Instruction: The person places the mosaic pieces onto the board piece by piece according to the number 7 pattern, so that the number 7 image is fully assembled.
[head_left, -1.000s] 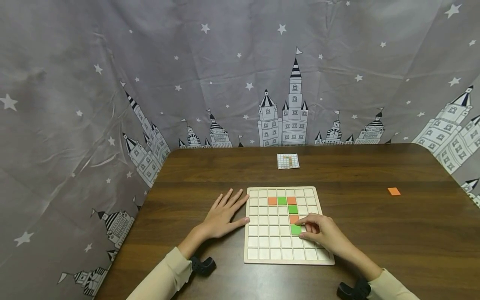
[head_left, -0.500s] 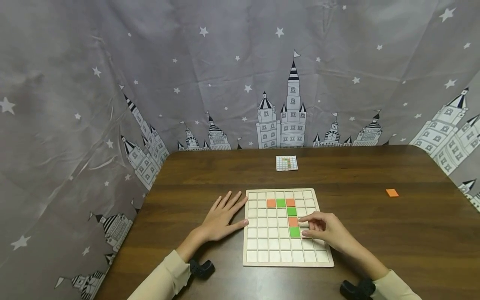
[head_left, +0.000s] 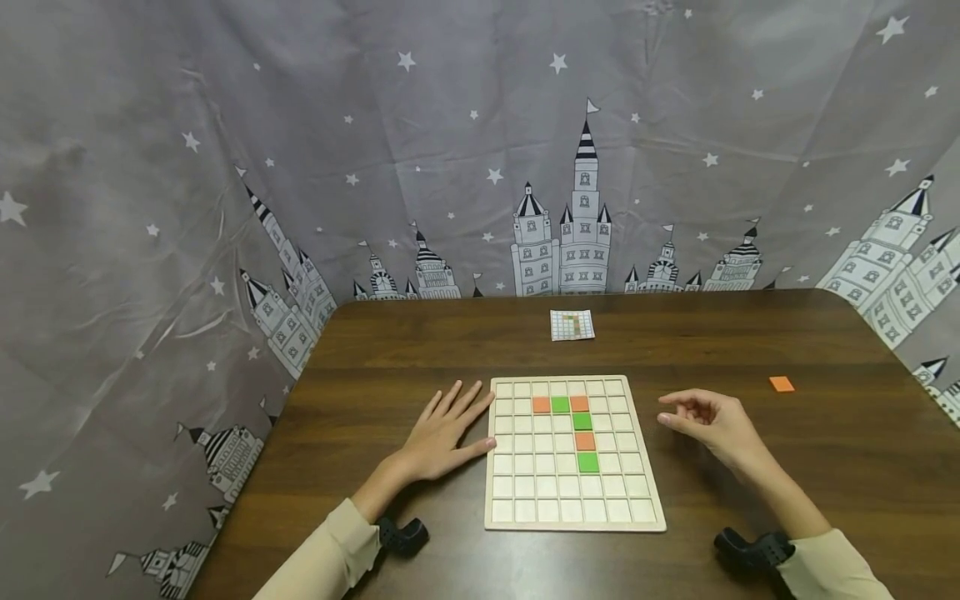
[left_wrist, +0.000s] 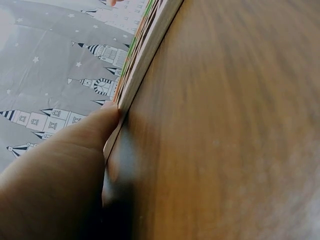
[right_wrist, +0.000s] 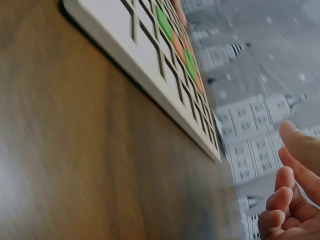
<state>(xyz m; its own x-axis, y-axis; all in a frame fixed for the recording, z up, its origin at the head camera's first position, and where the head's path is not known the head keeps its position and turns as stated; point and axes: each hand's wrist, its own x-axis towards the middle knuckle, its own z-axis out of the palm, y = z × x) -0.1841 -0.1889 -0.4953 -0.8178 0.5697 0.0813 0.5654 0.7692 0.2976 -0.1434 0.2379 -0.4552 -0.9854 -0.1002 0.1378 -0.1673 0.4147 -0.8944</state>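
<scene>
A pale wooden grid board (head_left: 525, 487) lies on the table in the head view. Orange and green square tiles fill several cells, forming a short row and a column below its right end; the lowest is a green tile (head_left: 588, 462). My left hand (head_left: 442, 433) lies flat with fingers spread, its thumb touching the board's left edge, as the left wrist view also shows. To the right of the board, my right hand (head_left: 712, 423) hovers with loosely curled fingers; thumb and forefinger are apart with nothing between them. A loose orange tile (head_left: 782, 384) lies beyond that hand.
A small printed card (head_left: 572, 325) with a coloured grid pattern lies behind the board. The brown wooden table (head_left: 420, 342) reaches back to a grey curtain (head_left: 450, 108) printed with castles and stars.
My right hand has left the lowest green tile, which stays in its cell, and has moved right, off the board, toward the loose orange tile. My left hand has stayed put.
</scene>
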